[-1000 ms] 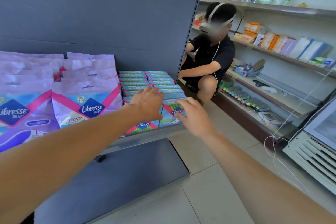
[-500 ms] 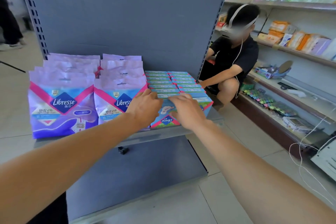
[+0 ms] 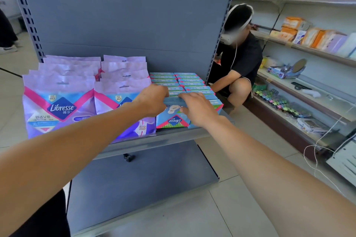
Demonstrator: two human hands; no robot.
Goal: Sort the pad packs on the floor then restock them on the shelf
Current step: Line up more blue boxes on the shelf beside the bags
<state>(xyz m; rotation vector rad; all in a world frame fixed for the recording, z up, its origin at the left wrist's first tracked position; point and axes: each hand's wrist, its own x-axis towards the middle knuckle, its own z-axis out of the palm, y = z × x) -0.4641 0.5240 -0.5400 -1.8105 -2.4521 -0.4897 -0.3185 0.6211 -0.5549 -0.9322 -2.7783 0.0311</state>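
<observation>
Right hand (image 3: 198, 109) grips the front blue pack (image 3: 173, 115), thumb on its face, fingers curled over its top; left hand (image 3: 152, 100) curls onto the same pack's top edge. It stands upside down on the shelf (image 3: 154, 140), reading "Libresse". Purple bags (image 3: 57, 106) beside read "Libresse", "XL".

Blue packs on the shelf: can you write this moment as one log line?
step: restock | left hand: touching blue packs | right hand: gripping front blue pack | shelf: purple bags left of blue packs
</observation>
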